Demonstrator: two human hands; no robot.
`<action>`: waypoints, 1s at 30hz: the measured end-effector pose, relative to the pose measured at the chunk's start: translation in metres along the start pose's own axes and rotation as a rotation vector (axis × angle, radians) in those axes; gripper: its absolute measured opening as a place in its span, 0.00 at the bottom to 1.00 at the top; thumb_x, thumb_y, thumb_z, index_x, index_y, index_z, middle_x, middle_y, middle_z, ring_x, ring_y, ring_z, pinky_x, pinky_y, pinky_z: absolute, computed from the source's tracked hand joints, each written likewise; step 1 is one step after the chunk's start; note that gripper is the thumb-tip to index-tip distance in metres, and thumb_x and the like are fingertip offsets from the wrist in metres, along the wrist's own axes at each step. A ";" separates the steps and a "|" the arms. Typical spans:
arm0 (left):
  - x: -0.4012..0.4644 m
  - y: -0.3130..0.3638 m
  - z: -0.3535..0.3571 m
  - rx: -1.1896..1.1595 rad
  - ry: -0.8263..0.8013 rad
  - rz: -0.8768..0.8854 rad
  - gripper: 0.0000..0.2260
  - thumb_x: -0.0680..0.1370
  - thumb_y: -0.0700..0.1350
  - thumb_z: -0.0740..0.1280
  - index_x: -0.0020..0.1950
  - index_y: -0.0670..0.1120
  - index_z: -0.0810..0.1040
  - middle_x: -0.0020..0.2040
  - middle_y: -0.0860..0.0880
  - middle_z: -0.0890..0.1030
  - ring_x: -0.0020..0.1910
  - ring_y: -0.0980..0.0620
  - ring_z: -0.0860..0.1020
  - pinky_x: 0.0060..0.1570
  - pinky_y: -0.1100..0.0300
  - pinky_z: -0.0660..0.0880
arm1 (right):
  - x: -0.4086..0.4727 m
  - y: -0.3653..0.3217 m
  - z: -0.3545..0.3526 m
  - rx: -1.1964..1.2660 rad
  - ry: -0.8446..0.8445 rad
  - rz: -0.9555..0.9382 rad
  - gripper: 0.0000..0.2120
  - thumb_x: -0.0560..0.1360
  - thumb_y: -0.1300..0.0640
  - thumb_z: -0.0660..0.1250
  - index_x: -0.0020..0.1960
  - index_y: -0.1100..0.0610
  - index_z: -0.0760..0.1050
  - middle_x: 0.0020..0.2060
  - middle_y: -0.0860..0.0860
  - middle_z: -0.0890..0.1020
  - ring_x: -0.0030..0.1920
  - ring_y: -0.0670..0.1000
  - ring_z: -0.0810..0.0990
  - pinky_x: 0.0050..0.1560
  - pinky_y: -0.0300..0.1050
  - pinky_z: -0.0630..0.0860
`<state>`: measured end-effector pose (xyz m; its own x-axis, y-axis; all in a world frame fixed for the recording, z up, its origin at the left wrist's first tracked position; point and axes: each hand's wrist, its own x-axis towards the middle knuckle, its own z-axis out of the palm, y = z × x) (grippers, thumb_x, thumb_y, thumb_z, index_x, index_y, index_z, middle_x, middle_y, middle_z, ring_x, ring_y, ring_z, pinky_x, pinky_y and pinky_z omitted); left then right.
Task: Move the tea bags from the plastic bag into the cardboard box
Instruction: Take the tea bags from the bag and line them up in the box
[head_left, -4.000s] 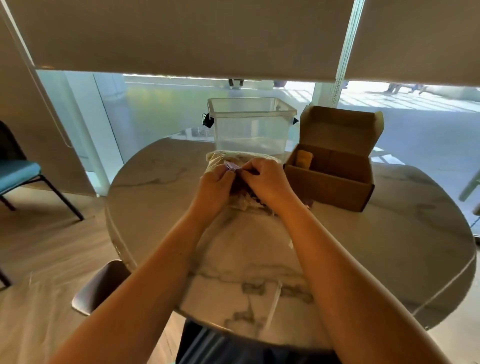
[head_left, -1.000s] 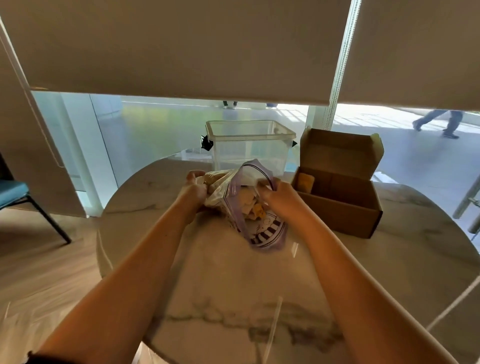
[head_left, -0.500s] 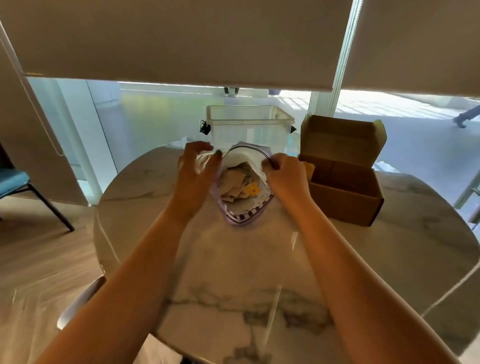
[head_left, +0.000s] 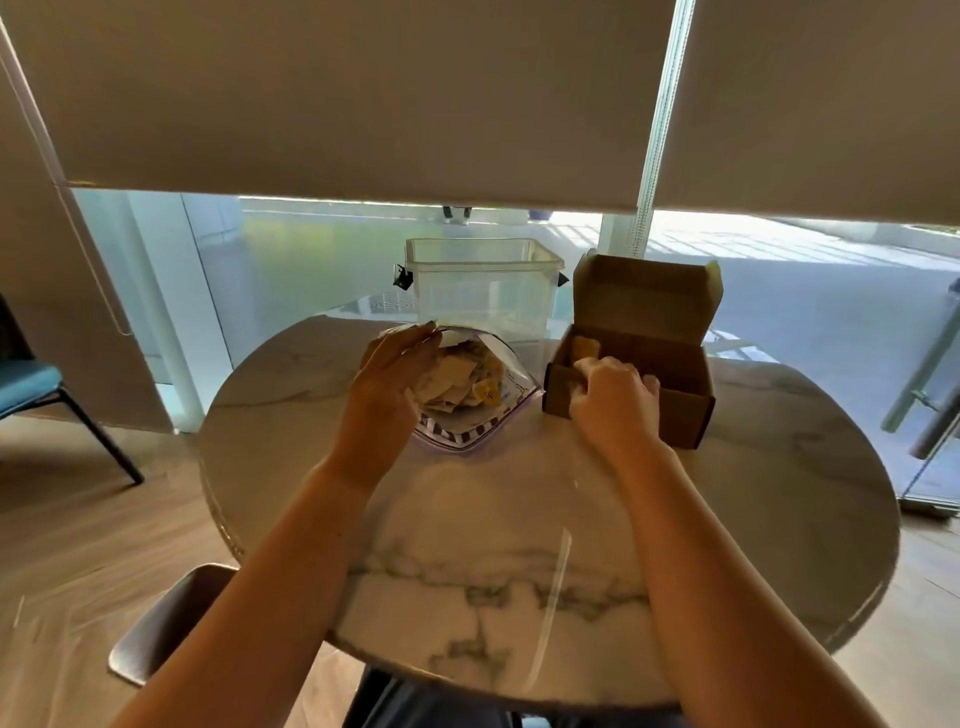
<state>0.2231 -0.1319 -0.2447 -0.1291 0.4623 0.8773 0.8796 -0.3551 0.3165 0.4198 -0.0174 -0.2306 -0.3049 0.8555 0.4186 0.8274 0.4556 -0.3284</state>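
- Cardboard box (head_left: 670, 387) gets our right hand (head_left: 613, 402), gripping one pale tea bag at its front wall.
- Left hand (head_left: 392, 376) holds the plastic bag (head_left: 511, 387) open; the remaining tea bags (head_left: 457, 382) come next.

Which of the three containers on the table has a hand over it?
The cardboard box on the right: the right hand is at its front edge. The left hand holds the plastic bag open; the clear tub stands untouched.

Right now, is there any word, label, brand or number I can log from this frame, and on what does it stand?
None can be read.
plastic bag: purple printed band near the seal, too blurred to read.
tea bags: yellow tag, print too small.
cardboard box: plain, no print visible.
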 end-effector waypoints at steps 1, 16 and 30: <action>0.000 0.003 0.001 0.003 0.000 -0.008 0.19 0.73 0.39 0.54 0.61 0.36 0.75 0.59 0.44 0.74 0.62 0.66 0.66 0.63 0.74 0.62 | -0.002 -0.001 -0.003 -0.003 -0.016 -0.008 0.14 0.79 0.56 0.60 0.64 0.53 0.74 0.56 0.53 0.79 0.59 0.54 0.75 0.66 0.55 0.64; 0.000 -0.002 0.005 0.023 0.047 -0.016 0.24 0.71 0.22 0.55 0.64 0.36 0.73 0.62 0.47 0.73 0.63 0.68 0.65 0.64 0.73 0.62 | -0.045 -0.035 -0.043 0.324 0.134 -0.278 0.15 0.75 0.67 0.61 0.58 0.57 0.78 0.53 0.51 0.80 0.57 0.50 0.75 0.62 0.48 0.70; 0.001 0.008 -0.002 0.043 -0.005 -0.076 0.22 0.74 0.39 0.50 0.64 0.36 0.73 0.63 0.45 0.73 0.62 0.53 0.67 0.63 0.77 0.59 | 0.016 -0.112 0.065 -0.020 -0.258 -0.409 0.14 0.77 0.61 0.58 0.61 0.56 0.74 0.62 0.55 0.74 0.63 0.56 0.68 0.62 0.47 0.68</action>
<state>0.2285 -0.1360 -0.2403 -0.1938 0.4907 0.8495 0.8863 -0.2838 0.3661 0.2918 -0.0387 -0.2425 -0.7119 0.6418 0.2851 0.6236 0.7644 -0.1635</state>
